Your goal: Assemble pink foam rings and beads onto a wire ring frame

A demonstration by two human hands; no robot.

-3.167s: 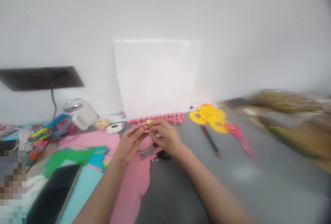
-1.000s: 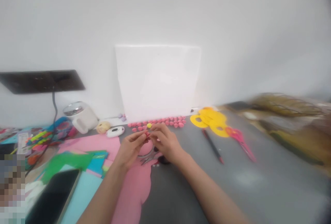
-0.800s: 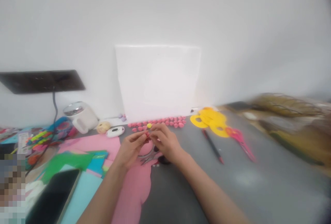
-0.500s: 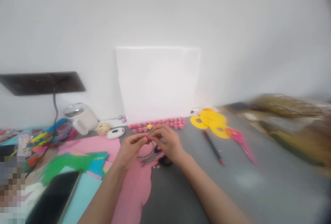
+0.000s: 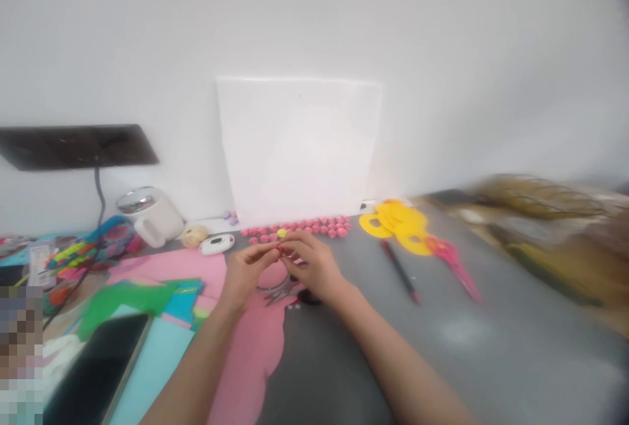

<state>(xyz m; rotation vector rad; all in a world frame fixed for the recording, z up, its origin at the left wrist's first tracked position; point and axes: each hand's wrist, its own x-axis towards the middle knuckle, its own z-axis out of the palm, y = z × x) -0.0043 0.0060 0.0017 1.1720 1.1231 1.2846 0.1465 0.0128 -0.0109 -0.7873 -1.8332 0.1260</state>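
Leftmost, a dark phone [image 5: 95, 372] lies on coloured paper sheets [image 5: 147, 307] at the near left; farther back stands a white mug [image 5: 150, 215] – its contents cannot be seen. At the centre the left hand [image 5: 244, 274] and right hand [image 5: 314, 268] meet fingertip to fingertip, both pinching a small red piece [image 5: 279, 251] above the pink sheet [image 5: 255, 340]. Beyond them runs a row of pink beads [image 5: 299, 227] along the white board [image 5: 299, 147]. Right of that lie yellow cutouts [image 5: 398, 222], a pencil [image 5: 399, 271] and pink scissors [image 5: 452, 261] on the grey table [image 5: 491, 346].
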